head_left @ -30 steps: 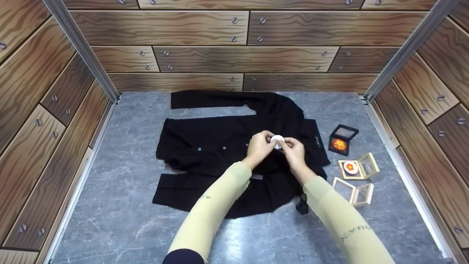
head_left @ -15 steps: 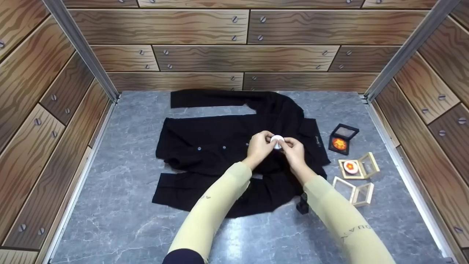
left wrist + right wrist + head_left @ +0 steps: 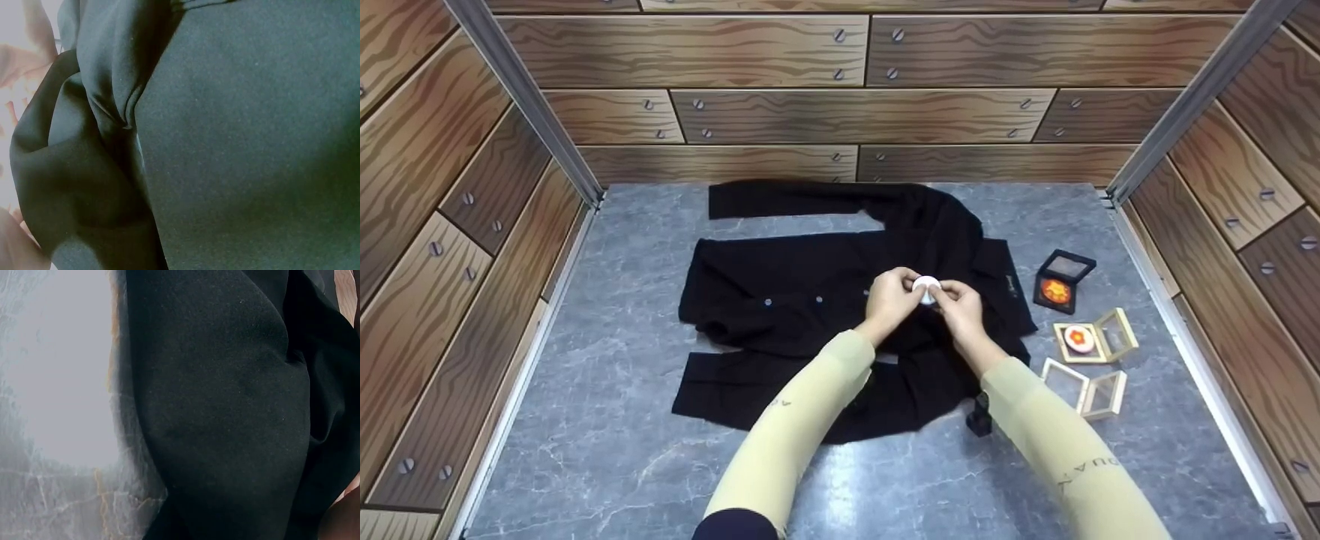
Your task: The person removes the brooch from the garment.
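A black button-front shirt lies spread with its collar to the right. Over its upper front, my left hand and right hand meet at a small white round disc. Fingers and thumbs of both hands pinch the disc from its two sides, covering part of it. Whether they also hold fabric, I cannot tell. Dark folds of the shirt fill most of the left wrist view, with blurred skin along the left edge. The right wrist view shows the shirt beside the marbled surface, the hand mostly out of sight.
Right of the collar stand an open black case with an orange round badge, an open pale-framed case with a white badge bearing a red flower, and another open pale case. Wood-patterned walls enclose the grey marbled surface.
Both hands stay almost still on the white disc. The background has shifted up very slightly in the view.
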Motion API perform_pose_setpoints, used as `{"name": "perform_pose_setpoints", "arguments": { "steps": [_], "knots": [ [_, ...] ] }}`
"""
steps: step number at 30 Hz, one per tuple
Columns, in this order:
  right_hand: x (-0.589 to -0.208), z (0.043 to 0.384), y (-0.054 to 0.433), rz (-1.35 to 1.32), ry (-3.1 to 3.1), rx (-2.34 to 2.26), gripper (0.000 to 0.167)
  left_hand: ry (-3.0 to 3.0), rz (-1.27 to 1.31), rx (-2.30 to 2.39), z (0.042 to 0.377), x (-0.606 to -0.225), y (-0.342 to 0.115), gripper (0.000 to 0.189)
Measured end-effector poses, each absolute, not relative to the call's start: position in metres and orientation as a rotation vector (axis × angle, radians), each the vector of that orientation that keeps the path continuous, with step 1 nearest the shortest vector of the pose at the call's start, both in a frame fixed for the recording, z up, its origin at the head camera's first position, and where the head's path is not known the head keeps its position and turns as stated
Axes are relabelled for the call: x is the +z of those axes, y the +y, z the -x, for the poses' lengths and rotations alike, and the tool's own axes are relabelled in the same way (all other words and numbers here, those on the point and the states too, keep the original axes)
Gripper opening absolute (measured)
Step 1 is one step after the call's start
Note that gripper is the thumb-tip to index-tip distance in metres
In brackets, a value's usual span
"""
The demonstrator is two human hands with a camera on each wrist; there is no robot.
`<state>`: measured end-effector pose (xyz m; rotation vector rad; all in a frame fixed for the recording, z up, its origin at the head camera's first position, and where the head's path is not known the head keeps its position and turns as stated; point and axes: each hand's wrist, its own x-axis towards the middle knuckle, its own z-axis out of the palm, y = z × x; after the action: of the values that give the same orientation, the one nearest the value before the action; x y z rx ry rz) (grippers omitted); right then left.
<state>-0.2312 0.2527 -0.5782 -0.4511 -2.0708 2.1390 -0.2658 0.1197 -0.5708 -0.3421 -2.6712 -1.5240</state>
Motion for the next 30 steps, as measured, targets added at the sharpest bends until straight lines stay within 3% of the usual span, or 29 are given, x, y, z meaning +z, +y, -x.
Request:
{"name": "perform_pose_setpoints", "arguments": {
  "steps": [30],
  "knots": [
    [-0.5794,0.2302,0.2527,0.467,-2.152,2.088,0.018,-2.697,0.320,-1.529,0.2654,-0.5710,0.1195,0.017]
  ]
}}
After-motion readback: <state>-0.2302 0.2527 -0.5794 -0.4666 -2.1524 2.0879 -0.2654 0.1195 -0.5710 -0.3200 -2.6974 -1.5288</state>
